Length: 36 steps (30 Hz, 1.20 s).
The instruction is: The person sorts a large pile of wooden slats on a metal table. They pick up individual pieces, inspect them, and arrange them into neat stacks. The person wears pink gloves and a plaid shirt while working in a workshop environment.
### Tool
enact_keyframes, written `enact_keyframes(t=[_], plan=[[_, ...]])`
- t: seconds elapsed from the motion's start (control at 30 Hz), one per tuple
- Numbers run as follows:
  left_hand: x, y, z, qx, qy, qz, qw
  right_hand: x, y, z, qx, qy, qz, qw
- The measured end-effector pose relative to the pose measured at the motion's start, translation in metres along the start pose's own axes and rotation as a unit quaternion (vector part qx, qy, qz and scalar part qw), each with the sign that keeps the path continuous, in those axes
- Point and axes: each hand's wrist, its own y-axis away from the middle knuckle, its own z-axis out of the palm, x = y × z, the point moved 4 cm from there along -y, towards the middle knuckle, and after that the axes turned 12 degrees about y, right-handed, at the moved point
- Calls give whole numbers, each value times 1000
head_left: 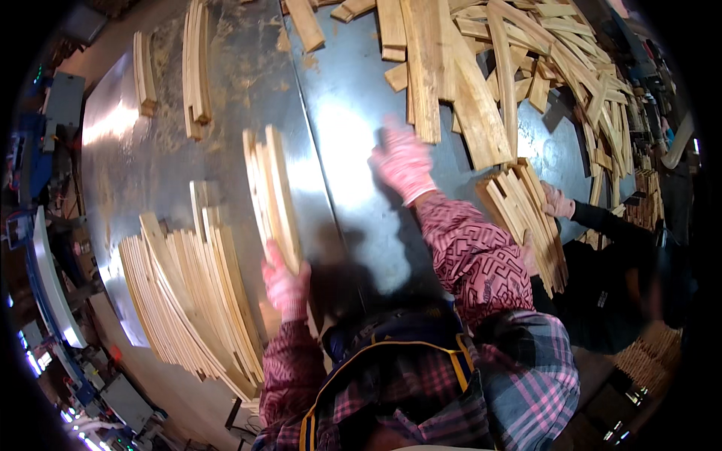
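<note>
The left hand (286, 284) grips the near end of the strips (274, 194), right of the stack (180, 274). Bare table (353, 192) separates them from the right hand (404, 159), too blurred to tell its grip, near the planks (426, 68).

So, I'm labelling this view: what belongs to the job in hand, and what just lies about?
Seemingly the job:
strip bundle, left hand at its near end
right hand, blurred, over the metal table
strip stack, left

Seemingly lying about:
loose wood pile, upper right
two small strip groups, upper left
</note>
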Motion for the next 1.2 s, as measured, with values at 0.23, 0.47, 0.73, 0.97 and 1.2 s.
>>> enact_keyframes(t=[0.23,0.47,0.73,0.97,1.2], plan=[[125,-44,-27,143,-46,318,936,148,-35,18,-54,-334,215,916],[438,-173,37,-7,115,441,890,176,-113,-25,4,34,235,971],[571,-237,87,-84,80,351,929,198,-179,-10,-63,45,221,972],[473,-228,53,-580,622,61,523,274,-83,-39,-137,60,287,946],[309,-123,21,-343,473,159,796,278,-77,-59,-165,-79,312,932]])
